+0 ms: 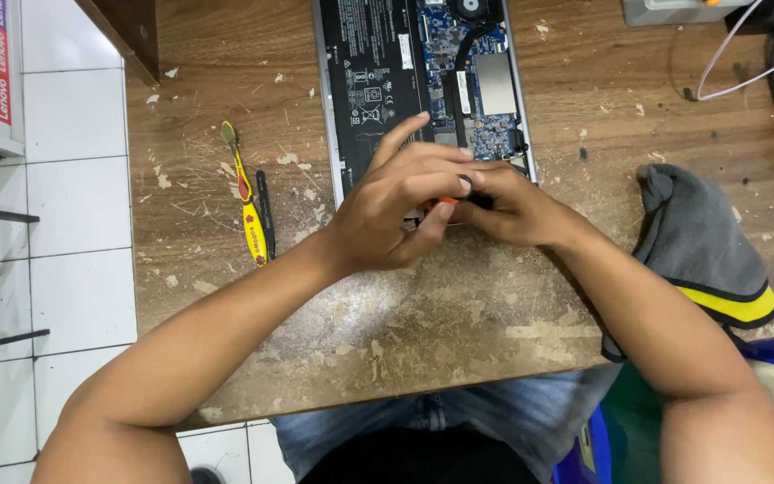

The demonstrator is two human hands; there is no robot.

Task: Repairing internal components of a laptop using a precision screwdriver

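Observation:
An opened laptop lies bottom-up on the worn wooden table, its black battery and blue circuit board exposed. Both hands meet at its near edge. My left hand curls its fingers around a small orange-handled tool, index finger raised over the battery. My right hand pinches the same small tool from the right; most of the tool is hidden by the fingers.
A yellow-and-red screwdriver and a thin black pry tool lie left of the laptop. A grey cloth with a yellow stripe sits at the right. White cables run at the top right. White floor tiles lie beyond the table's left edge.

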